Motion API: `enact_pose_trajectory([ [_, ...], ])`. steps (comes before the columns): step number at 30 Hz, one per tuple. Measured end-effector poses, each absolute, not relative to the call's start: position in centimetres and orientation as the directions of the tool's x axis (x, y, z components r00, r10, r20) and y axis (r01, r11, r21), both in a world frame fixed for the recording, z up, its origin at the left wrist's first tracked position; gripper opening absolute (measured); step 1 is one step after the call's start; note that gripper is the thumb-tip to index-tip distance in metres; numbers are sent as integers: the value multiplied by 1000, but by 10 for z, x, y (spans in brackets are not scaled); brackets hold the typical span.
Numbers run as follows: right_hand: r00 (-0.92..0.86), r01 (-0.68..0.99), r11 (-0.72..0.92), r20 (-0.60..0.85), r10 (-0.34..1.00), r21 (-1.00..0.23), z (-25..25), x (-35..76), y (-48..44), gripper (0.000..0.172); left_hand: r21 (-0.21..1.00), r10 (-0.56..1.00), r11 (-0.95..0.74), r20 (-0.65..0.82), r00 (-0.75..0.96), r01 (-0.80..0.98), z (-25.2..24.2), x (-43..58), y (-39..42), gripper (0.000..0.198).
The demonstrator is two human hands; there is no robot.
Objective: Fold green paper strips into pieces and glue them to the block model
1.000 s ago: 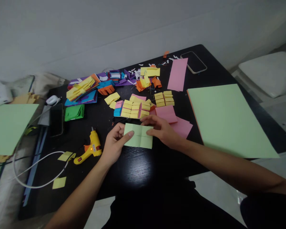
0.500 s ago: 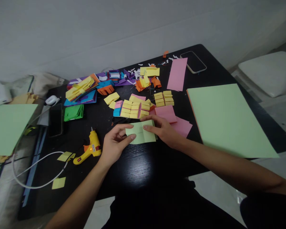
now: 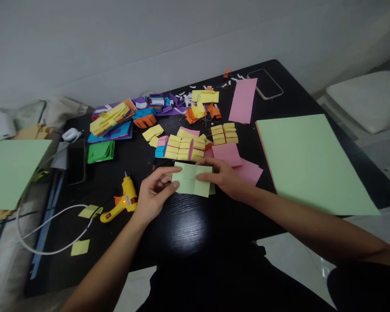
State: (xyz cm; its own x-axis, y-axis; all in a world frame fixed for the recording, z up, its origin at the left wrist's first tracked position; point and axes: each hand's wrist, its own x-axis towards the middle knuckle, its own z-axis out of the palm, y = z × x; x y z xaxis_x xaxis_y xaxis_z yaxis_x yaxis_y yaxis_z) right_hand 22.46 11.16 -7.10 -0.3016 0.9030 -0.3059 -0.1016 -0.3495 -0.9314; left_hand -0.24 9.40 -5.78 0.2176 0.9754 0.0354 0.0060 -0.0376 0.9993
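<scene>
Holding one creased green paper point(image 3: 186, 183): left hand point(image 3: 152, 193), grasping left edge; right hand point(image 3: 226, 178), pinching right side. Yellow glue gun point(image 3: 129, 195), lying near left hand, on black table point(image 3: 186, 225).

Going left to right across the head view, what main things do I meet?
Large pale green paper sheet at the left edge, black rectangular phone, yellow plastic glue gun, left hand, small pale green creased paper, right hand, large pale green paper sheet on the right.

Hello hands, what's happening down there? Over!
Left hand touching, right hand pinching creased green paper. Folded yellow pieces just beyond. Glue gun beside left hand.
</scene>
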Motion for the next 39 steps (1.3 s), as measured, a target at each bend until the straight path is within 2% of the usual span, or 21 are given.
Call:
enact_pose_trajectory([
  [4, -348, -98, -374, -320, 881, -922, -72, 225, 111, 27, 994, 969, -75, 54, 242, 81, -54, -4, 95, 25],
  [11, -395, -42, -382, -336, 855, -923, -73, 224, 112, 21, 990, 907, -129, 96, 410, 53, -53, -12, 98, 29],
  [16, -355, -43, -377, -338, 871, -925, -72, 224, 112, 19, 979, 915, -171, 116, 387, 110, -56, -14, 98, 25],
  [21, -378, -44, -316, -277, 884, -948, -70, 226, 113, 17, 965, 938, -214, 160, 308, 151, -54, -13, 98, 17],
  [26, -496, -107, -320, -229, 837, -941, -71, 226, 110, 16, 992, 961, -92, 65, 268, 87, -52, -14, 99, 14],
  [29, -507, -147, -233, -129, 852, -961, -73, 225, 109, 18, 999, 962, -13, 21, 272, -30, -54, -13, 98, 30],
  [32, -408, -173, -132, -51, 912, -976, -73, 224, 108, 17, 985, 954, 48, 4, 299, -166, -56, -12, 97, 59],
  [34, -318, -184, -113, -49, 947, -976, -73, 224, 108, 16, 981, 944, 40, 25, 328, -191, -58, -9, 95, 71],
  [36, -266, -188, -127, -74, 961, -974, -73, 224, 107, 15, 989, 951, -11, 57, 304, -151, -61, -5, 94, 66],
  [39, -270, -181, -142, -89, 959, -973, -73, 223, 106, 17, 994, 978, -51, 68, 199, -92, -65, 2, 91, 46],
])
